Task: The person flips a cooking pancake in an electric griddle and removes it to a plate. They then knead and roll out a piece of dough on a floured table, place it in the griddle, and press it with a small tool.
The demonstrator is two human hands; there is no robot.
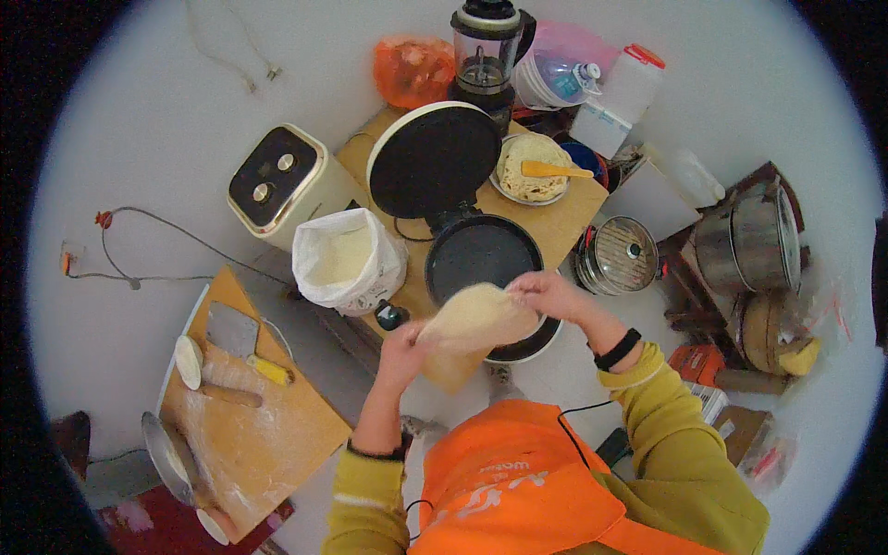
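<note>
A flat, pale sheet of dough (479,319) is stretched between my two hands. My left hand (404,354) grips its left edge, and my right hand (551,295) pinches its upper right edge. Just beyond the dough lies the round black pan (482,260) of an electric griddle, partly covered by the dough. Its black-lined lid (436,159) stands raised behind. Right of that lid, a plate (503,184) carries stacked flatbreads (534,166) with a yellow spatula (555,170) on top.
At left, a floured wooden board (257,430) holds a metal scraper (232,329), a brush (270,370) and a rolling pin (222,394). A white flour sack (319,291) stands beside a cream appliance (277,184). A blender (485,62) is at the back; a lidded pot (617,253) sits right.
</note>
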